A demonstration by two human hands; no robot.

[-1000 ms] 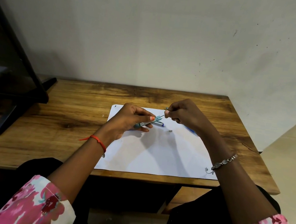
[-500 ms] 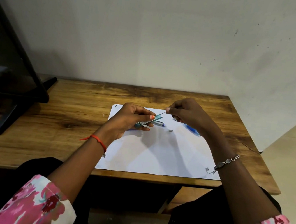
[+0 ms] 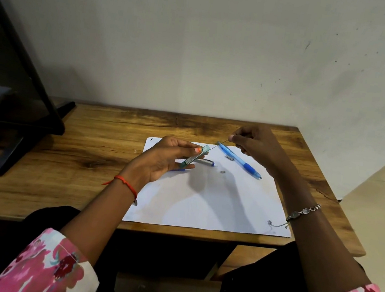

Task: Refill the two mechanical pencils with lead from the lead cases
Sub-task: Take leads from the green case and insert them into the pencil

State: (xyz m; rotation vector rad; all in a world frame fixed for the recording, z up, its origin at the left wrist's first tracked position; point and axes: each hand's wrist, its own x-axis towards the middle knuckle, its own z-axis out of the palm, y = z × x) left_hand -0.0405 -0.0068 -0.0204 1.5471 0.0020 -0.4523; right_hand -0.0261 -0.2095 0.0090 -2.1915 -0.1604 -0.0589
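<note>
Your left hand point(image 3: 160, 158): it grips the teal lead case point(image 3: 196, 157) between the thumb and curled fingers and holds it above the paper, tilted with its far end up and to the right.
Your right hand point(image 3: 253, 141): thumb and forefinger pinch the top end of a thin lead point(image 3: 219, 145); the other fingers are curled in.
Lead: it runs in a straight slant from the mouth of the case to your right fingertips. You cannot tell whether its lower end sits inside the case.
Blue pencil point(image 3: 241, 160): it lies slantwise on the paper below your right hand, tip pointing right and toward you, with no hand on it.
Second pencil point(image 3: 205, 162): silver with a blue end, it lies on the paper just behind your left fingers and is partly hidden by them.
Small grey bits: one point(image 3: 229, 157) lies just beside the blue pencil, the other point(image 3: 222, 172) lies apart between the two pencils.
Paper point(image 3: 215, 205): a white sheet lying flat on the wooden table point(image 3: 63, 153).
Wrists: a red thread point(image 3: 126, 183) on your left, a chain bracelet point(image 3: 302, 213) on your right.
</note>
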